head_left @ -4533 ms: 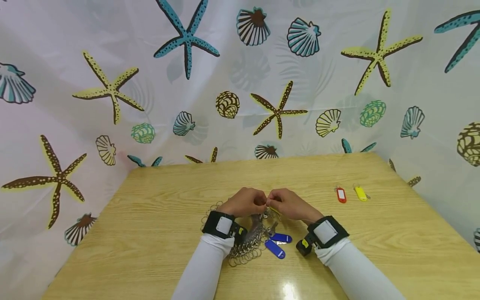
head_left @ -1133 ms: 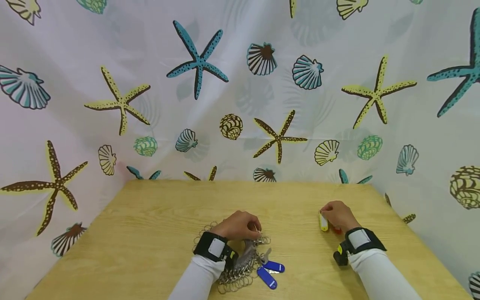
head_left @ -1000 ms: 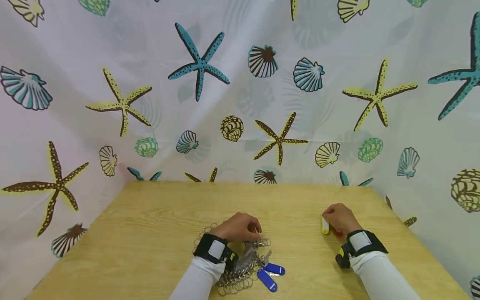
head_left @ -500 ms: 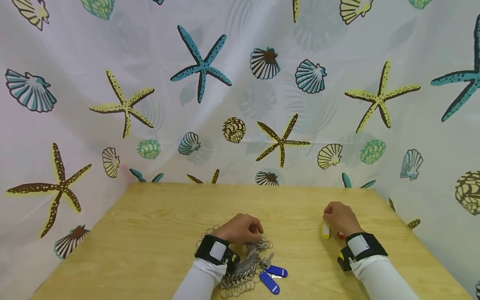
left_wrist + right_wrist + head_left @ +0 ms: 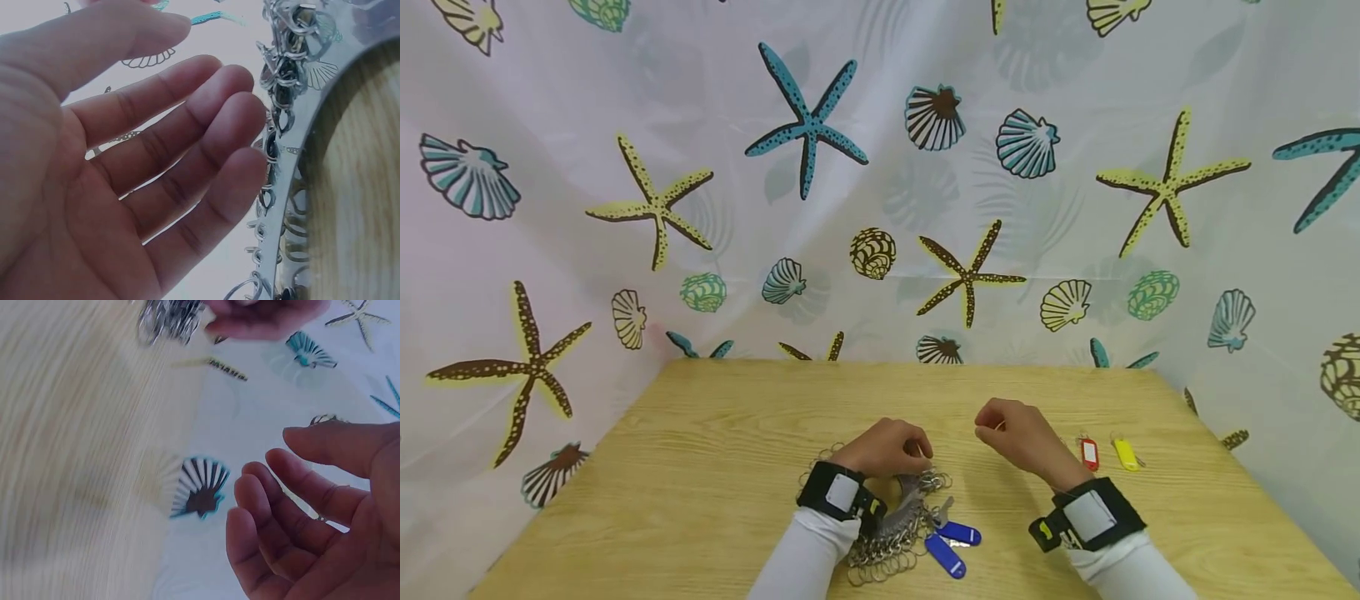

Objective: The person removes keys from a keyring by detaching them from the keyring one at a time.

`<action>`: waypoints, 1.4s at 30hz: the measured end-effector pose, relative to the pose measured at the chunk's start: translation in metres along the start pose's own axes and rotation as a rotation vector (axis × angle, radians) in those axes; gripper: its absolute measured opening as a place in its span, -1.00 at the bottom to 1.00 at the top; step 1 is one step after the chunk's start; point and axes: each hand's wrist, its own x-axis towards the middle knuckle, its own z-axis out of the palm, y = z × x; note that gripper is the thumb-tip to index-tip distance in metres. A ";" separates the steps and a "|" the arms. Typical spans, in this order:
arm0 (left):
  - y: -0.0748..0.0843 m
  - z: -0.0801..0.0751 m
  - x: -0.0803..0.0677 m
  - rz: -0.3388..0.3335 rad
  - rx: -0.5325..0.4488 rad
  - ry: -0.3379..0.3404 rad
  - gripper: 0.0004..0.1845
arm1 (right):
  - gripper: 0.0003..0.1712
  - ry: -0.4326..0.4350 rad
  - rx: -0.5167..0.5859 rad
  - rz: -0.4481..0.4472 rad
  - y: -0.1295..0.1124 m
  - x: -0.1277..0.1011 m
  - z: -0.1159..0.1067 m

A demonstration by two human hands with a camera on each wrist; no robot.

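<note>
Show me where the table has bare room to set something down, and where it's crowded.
Bare wood runs along the table's left side, from the ring pile out to the curtain, and across the far strip behind both hands. Crowded: the near centre, where rings and blue tags lie by the left hand, and near the red tag and yellow tag.

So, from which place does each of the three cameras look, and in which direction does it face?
Head: above the table, looking forward and down; both hands, left hand and right hand, white sleeves and wrist straps show.
Left wrist: at the left palm, looking along relaxed fingers to the key rings.
Right wrist: at the right palm, blurred; loosely curled fingers, holding nothing.
Shared: head and left wrist views both show the key rings.
</note>
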 end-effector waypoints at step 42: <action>0.004 0.002 0.003 -0.025 0.047 -0.116 -0.98 | -0.83 -0.460 0.100 -0.195 -0.016 -0.016 0.040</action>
